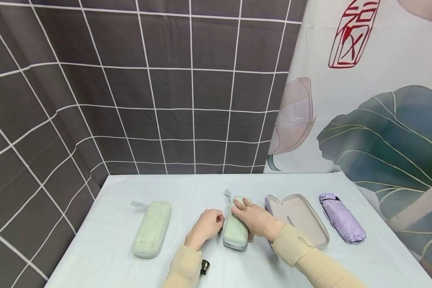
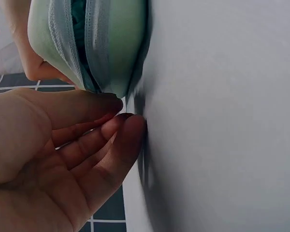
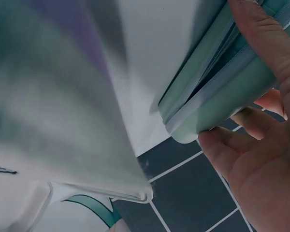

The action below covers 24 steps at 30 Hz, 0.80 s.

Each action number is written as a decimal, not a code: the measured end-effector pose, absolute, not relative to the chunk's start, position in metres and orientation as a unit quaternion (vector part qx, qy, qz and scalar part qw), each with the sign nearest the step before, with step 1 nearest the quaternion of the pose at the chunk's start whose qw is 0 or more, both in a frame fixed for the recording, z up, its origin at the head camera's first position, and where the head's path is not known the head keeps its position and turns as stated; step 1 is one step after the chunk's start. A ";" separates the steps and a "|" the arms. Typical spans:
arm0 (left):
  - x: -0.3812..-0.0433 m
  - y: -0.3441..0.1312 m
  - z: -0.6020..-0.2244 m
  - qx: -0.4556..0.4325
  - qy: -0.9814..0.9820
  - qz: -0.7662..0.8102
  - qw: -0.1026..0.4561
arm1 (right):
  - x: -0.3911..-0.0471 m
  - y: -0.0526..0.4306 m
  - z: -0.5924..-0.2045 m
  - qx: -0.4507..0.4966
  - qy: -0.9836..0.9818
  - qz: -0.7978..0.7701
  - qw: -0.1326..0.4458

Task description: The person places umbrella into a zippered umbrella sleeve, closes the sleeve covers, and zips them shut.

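A pale green zip case (image 1: 235,228) lies on the table, a grey strap at its far end. My right hand (image 1: 255,218) grips it, fingers spread over the top and thumb (image 3: 266,34) against the side. The case's grey zipper (image 2: 97,43) is partly undone, and dark teal material shows in the gap. Beside the left side of the case, my left hand (image 1: 208,224) has its fingers bent. Its thumb and fingertips come close together right by the zipper's narrowing end (image 2: 94,89); whether they pinch a zipper pull cannot be made out.
Farther left lies a second pale green zip case (image 1: 153,230), closed. To the right, an unfolded case (image 1: 304,220) shows its beige inside, and past it lies a folded lavender umbrella (image 1: 342,218). A small black object (image 1: 204,267) is at my left sleeve. Cloth hangings (image 1: 173,92) back the table.
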<state>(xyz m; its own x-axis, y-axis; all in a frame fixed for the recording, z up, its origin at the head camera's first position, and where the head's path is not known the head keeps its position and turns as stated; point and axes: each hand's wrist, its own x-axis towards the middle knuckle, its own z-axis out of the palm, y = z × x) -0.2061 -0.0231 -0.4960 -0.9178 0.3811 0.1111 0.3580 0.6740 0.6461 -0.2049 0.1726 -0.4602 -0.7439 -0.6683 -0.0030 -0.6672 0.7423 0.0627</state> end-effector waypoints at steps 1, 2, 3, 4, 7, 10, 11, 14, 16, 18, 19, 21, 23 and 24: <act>-0.205 -0.024 -0.495 0.204 0.914 0.350 0.015 | -0.205 0.172 -0.460 0.354 -0.935 -0.028 0.010; -0.204 -0.026 -0.495 0.207 0.914 0.349 0.013 | -0.205 0.170 -0.460 0.350 -0.936 -0.024 0.010; -0.204 -0.027 -0.495 0.210 0.915 0.346 0.012 | -0.204 0.169 -0.460 0.345 -0.938 -0.020 0.009; -0.203 -0.028 -0.495 0.213 0.915 0.343 0.011 | -0.204 0.167 -0.460 0.340 -0.940 -0.018 0.006; -0.203 -0.034 -0.494 0.217 0.918 0.332 0.012 | -0.203 0.160 -0.458 0.320 -0.947 -0.014 -0.001; -0.203 -0.041 -0.494 0.218 0.920 0.326 0.015 | -0.202 0.153 -0.458 0.297 -0.955 -0.016 -0.001; -0.204 -0.043 -0.494 0.219 0.920 0.325 0.016 | -0.201 0.151 -0.457 0.290 -0.957 -0.019 0.001; -0.206 -0.051 -0.495 0.227 0.917 0.327 0.019 | -0.200 0.145 -0.457 0.276 -0.961 -0.026 0.015; -0.207 -0.055 -0.497 0.232 0.914 0.332 0.021 | -0.200 0.142 -0.458 0.268 -0.963 -0.032 0.023; -0.209 -0.059 -0.499 0.233 0.911 0.338 0.026 | -0.199 0.139 -0.460 0.262 -0.964 -0.035 0.036; -0.209 -0.061 -0.500 0.231 0.911 0.341 0.030 | -0.199 0.137 -0.461 0.260 -0.964 -0.041 0.048; -0.209 -0.065 -0.501 0.228 0.910 0.344 0.035 | -0.198 0.134 -0.464 0.251 -0.964 -0.053 0.074; -0.209 -0.069 -0.501 0.219 0.912 0.346 0.039 | -0.197 0.130 -0.466 0.240 -0.963 -0.071 0.103; -0.209 -0.070 -0.501 0.213 0.912 0.347 0.041 | -0.196 0.128 -0.466 0.232 -0.963 -0.078 0.115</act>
<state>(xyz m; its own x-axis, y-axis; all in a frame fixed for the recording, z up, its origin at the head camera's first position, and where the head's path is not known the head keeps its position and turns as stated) -0.2085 -0.0703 -0.5005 -0.9055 0.4180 0.0734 0.3610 0.6677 0.6510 -0.1961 0.1276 -0.4665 -0.8657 -0.4653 0.1848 -0.4293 0.8798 0.2040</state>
